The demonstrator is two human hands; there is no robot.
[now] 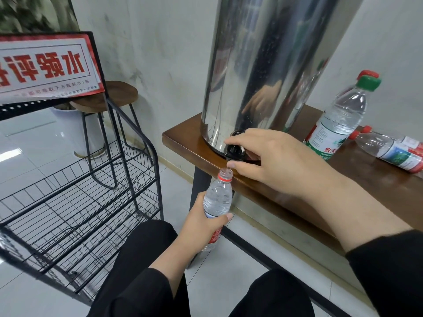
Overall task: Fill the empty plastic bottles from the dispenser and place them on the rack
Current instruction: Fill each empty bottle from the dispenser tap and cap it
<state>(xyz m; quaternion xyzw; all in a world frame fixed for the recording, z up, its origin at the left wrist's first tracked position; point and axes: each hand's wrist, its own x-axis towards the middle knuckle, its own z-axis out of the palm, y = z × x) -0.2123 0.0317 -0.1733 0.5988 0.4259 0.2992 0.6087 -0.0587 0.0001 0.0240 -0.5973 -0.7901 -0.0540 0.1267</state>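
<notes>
While the left grip (201,221) grasps the open plastic bottle (217,202) around its middle, the bottle stands nearly upright in the air, just below the front edge of the desk (343,179). Its mouth has no cap and sits directly under the black tap (235,149) of the dispenser (263,65). The bottle has a red neck ring and a red label, and its fingers-side is mostly hidden by the hand.

The right grip (270,161) is on the tap: the fingers curl over the top of the black tap and the thumb lies underneath, close to the bottle mouth. I cannot tell if water is running.

The steel dispenser stands near the left corner of the desk, close to the front edge. Toward the right side of the desk a bottle with a green cap (338,120) stands tilted, with a red cap (368,74) of another bottle just behind it. A third bottle (389,149), with a red cap, lies on its side near the right edge.

Left of the desk, on the floor, stands the black wire rack (80,191) with a red and white sign (45,65) on top. Behind the rack there is a wooden stool (109,97).
</notes>
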